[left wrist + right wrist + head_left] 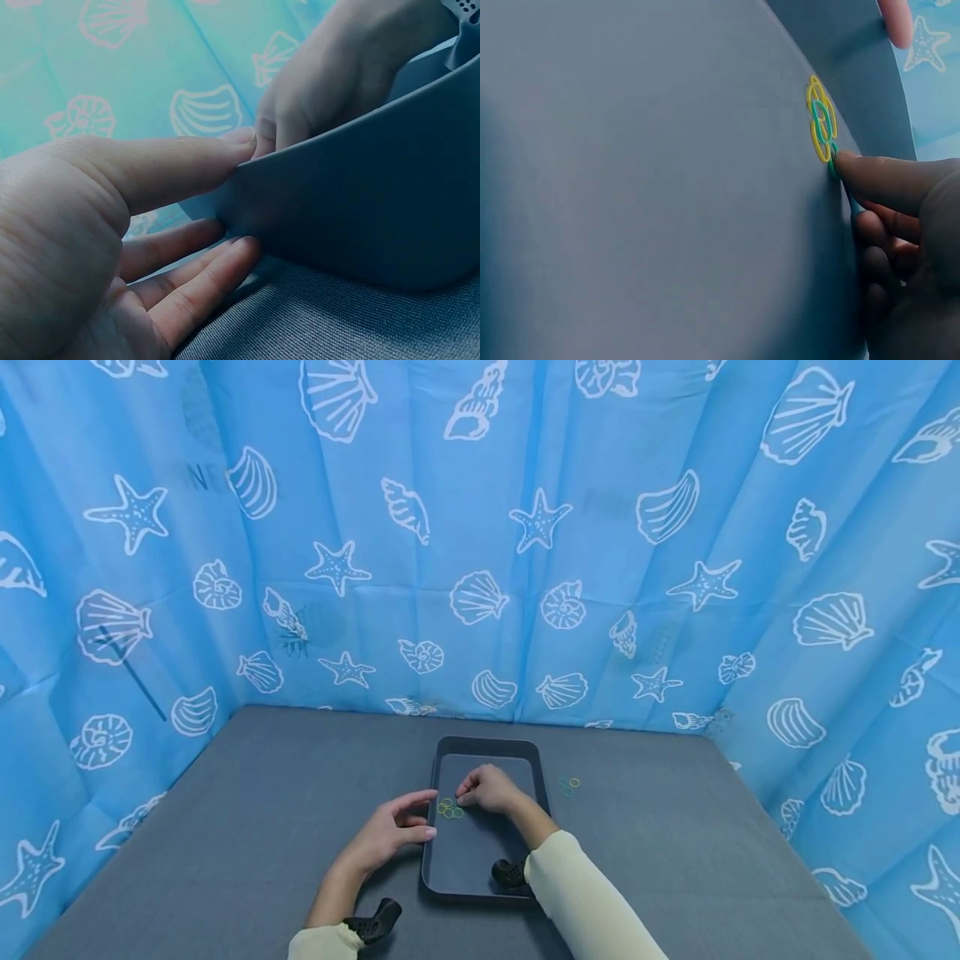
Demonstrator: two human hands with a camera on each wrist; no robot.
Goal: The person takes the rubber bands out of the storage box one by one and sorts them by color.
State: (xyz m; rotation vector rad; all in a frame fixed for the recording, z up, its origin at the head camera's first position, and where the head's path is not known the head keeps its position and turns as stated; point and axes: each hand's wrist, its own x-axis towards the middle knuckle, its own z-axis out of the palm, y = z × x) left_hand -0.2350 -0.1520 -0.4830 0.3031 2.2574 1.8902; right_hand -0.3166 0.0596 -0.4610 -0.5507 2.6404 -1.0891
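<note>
A dark grey tray (480,889) lies on the table, with several small yellow and green rubber bands (447,810) near its left wall. Inside the tray, my right hand (491,789) pinches a green rubber band (833,166) at its fingertips, right beside the little pile. My left hand (382,835) is at the tray's left side. In the left wrist view its thumb (187,161) touches the rim and its straight fingers (214,281) rest against the outer wall.
To the right of the tray, several loose rubber bands (567,788), green and yellow, lie on the grey tabletop (300,777). A blue curtain (450,527) with white shell and starfish prints hangs behind the table and along its sides.
</note>
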